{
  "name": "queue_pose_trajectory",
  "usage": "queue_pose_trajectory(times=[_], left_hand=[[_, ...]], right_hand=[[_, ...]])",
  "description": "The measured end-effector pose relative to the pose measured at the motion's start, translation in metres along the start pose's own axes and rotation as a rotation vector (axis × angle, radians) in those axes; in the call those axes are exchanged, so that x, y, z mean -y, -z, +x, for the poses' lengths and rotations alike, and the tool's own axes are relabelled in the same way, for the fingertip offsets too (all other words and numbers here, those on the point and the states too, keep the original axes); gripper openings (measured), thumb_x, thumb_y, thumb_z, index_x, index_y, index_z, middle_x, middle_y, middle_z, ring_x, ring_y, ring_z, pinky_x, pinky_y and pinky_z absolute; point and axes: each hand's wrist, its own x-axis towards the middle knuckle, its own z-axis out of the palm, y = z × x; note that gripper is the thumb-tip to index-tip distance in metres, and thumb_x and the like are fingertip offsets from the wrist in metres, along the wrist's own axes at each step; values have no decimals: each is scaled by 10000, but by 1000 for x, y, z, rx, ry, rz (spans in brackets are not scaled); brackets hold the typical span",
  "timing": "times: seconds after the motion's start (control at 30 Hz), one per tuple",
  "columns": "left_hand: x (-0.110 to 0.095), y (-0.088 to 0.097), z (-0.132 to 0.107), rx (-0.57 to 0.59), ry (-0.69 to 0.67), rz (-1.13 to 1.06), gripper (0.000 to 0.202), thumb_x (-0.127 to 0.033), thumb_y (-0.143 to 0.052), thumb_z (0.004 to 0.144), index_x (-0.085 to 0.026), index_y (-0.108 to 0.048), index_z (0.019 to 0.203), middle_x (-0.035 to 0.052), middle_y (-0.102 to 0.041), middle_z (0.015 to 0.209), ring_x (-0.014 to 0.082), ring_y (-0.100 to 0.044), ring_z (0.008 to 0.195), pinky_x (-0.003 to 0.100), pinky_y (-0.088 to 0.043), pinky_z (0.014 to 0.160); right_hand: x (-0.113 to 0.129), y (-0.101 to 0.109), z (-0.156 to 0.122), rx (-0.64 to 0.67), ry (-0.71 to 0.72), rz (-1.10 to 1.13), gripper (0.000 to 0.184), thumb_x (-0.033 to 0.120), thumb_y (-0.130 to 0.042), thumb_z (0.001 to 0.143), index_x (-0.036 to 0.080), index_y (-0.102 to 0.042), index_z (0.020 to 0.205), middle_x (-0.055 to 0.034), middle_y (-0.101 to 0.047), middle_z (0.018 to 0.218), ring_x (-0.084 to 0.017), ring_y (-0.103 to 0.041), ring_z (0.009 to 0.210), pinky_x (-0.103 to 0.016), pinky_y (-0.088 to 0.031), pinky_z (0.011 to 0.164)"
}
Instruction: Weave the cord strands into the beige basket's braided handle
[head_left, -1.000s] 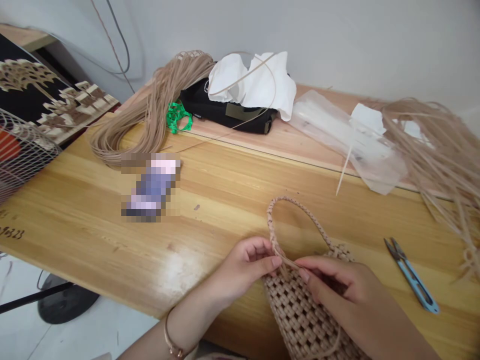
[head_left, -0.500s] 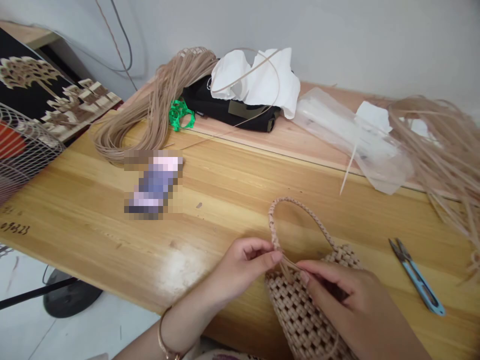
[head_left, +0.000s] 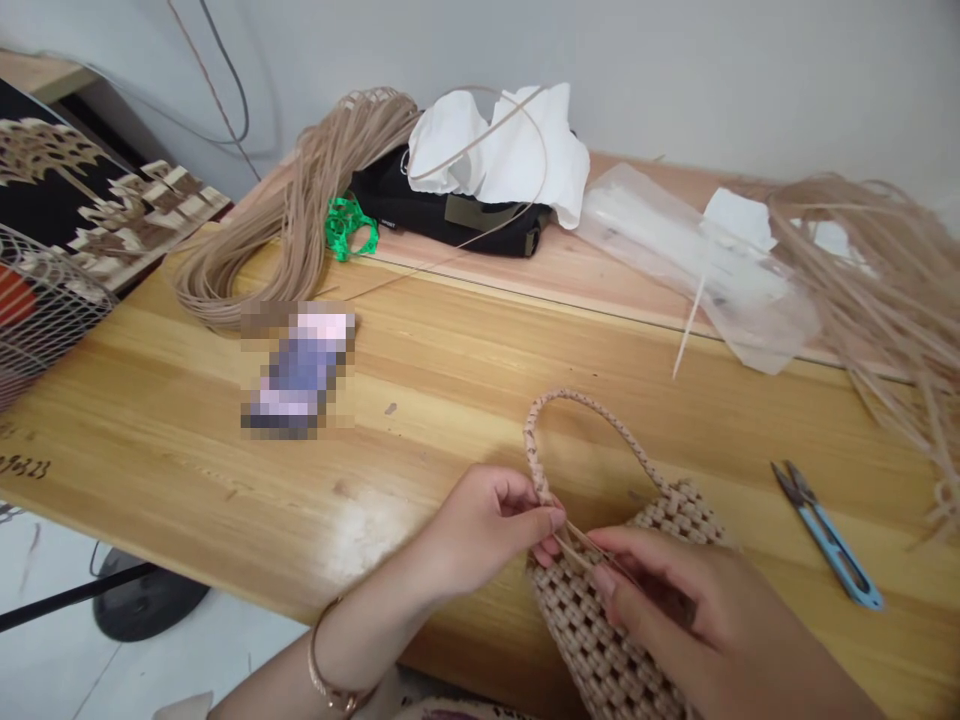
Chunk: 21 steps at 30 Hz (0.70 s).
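A tan woven bag (head_left: 600,630) leans at the table's front edge, its open weave facing me. From its far corner a braided handle (head_left: 581,398) loops up and curves round to my left hand (head_left: 499,525). That hand pinches the lower end of the braid between thumb and fingers. Flat tan strands (head_left: 574,545) run from the pinch toward the bag's rim. My right hand (head_left: 694,610) is closed over the bag, thumb and forefinger on the strands just right of the left fingertips. Its other fingers are partly hidden.
Blue thread snips (head_left: 829,545) lie right of the bag. A blurred-out phone (head_left: 300,370) rests at left. Behind are a bundle of tan strips (head_left: 292,220), a black pouch (head_left: 457,225) with white paper, green ribbon (head_left: 349,228), a clear plastic bag (head_left: 765,320) and more strips (head_left: 885,270).
My left fingers have shifted slightly, and more fingertips show below the braid. The strands between my hands are spread a little apart. The whole view has drifted slightly.
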Motion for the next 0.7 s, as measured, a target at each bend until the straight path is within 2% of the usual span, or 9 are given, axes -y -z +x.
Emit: queue_pose_trajectory(times=[0.07, 0.13, 0.23, 0.33, 0.7], left_hand=[[0, 0, 1, 1, -1, -6, 137, -180, -629, 708, -95, -614, 601, -7, -592, 514, 80, -537, 488, 210, -436, 535], [1, 1, 3, 15, -20, -12, 140, -188, -633, 702, -98, -612, 597, -5, -593, 518, 81, -538, 489, 212, -438, 533], [1, 4, 4, 55, -39, -24, 140, -206, -640, 697, -98, -617, 611, 0, -596, 528, 86, -544, 496, 217, -442, 537], [2, 6, 5, 81, -43, -33, 144, -220, -651, 688, -95, -623, 623, 8, -600, 546, 88, -542, 509, 224, -447, 551], [2, 7, 3, 80, -30, -30, 153, -238, -685, 655, -89, -654, 670, 15, -600, 573, 103, -535, 538, 242, -444, 562]], right_hand=[[1, 5, 1, 46, -34, 10, 236, 372, -428, 878, 282, -633, 951, 23, -687, 792, -147, -630, 692, -246, -470, 593], [3, 8, 3, 76, -52, -15, 214, 356, -435, 870, 282, -636, 880, 34, -682, 762, -142, -618, 670, -250, -454, 586], [6, 10, 10, 63, -46, -30, 181, 293, -458, 848, 274, -631, 797, 44, -679, 730, -139, -608, 648, -259, -426, 574], [7, 11, 17, 29, -30, -8, 191, 246, -457, 836, 265, -642, 796, 40, -687, 749, -143, -606, 658, -267, -410, 578], [6, 14, 23, 79, -73, 128, 227, 262, -425, 864, 220, -612, 742, 27, -596, 620, -132, -537, 576, -252, -373, 530]])
